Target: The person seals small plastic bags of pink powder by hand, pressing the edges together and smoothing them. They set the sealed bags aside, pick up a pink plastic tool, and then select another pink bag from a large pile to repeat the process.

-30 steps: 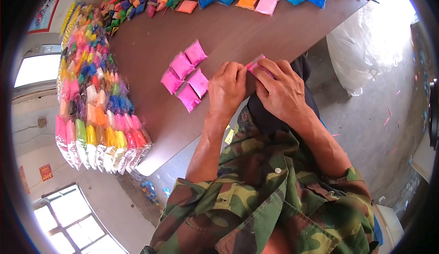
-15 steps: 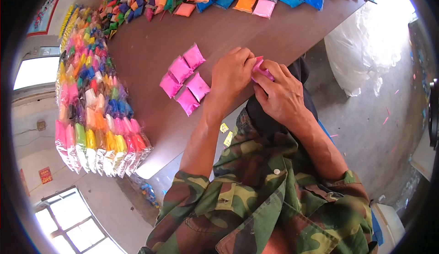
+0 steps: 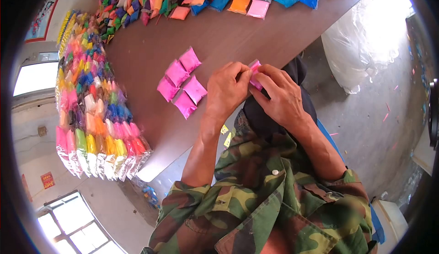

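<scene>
Between my two hands, over the table's near edge, is a small pink packet (image 3: 255, 77) in clear film. My right hand (image 3: 282, 94) grips it from the right, thumb below and fingers above. My left hand (image 3: 227, 90) has its thumb and fingertips pinched at the packet's left edge. Both hands partly cover it. Left of my left hand, several matching bright pink packets (image 3: 195, 90) lie grouped flat on the brown table (image 3: 151, 53).
Many multicoloured packets (image 3: 219, 1) are heaped along the table's far side. Upright rows of long coloured bags (image 3: 91, 144) line its left end. A large clear plastic bag (image 3: 350, 57) hangs or stands beyond the right edge. Scraps lie on the grey floor (image 3: 366, 130).
My left hand has shifted slightly down and its fingers now pinch the packet's edge. The pink packet has tilted more upright. The whole view has moved a little.
</scene>
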`<move>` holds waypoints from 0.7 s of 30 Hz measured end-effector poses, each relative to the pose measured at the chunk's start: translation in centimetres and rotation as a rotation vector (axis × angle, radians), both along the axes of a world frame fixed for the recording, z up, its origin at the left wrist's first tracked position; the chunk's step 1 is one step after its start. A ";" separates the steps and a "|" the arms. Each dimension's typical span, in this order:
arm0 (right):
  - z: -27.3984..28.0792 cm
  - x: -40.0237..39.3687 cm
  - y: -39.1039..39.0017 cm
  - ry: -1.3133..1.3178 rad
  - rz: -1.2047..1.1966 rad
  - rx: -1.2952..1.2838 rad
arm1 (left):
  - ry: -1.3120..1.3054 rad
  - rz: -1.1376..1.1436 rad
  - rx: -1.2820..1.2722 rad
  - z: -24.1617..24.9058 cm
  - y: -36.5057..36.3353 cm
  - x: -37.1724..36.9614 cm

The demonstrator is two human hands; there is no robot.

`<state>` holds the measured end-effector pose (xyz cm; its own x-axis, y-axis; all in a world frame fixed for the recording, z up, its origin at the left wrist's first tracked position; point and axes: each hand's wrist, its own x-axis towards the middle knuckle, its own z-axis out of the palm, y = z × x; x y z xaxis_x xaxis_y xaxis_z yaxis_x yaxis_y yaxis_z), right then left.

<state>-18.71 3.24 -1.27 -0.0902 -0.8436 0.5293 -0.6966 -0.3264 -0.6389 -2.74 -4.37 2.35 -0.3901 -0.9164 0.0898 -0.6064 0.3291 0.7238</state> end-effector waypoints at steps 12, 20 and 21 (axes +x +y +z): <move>0.0 -0.1 0.8 0.022 -0.015 -0.011 | -0.107 -0.156 -0.002 1.6 -2.8 -1.4; -0.4 0.1 0.3 0.026 -0.011 -0.039 | -0.238 -0.128 -0.150 0.1 -3.2 -2.4; -0.4 0.0 0.3 0.027 -0.010 -0.041 | -0.246 -0.094 -0.176 -0.3 -3.8 -2.4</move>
<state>-18.69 3.58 -1.72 -0.0839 -0.8200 0.5661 -0.7170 -0.3449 -0.6058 -5.11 -8.16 2.04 -0.5020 -0.8541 0.1362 -0.7171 0.4990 0.4865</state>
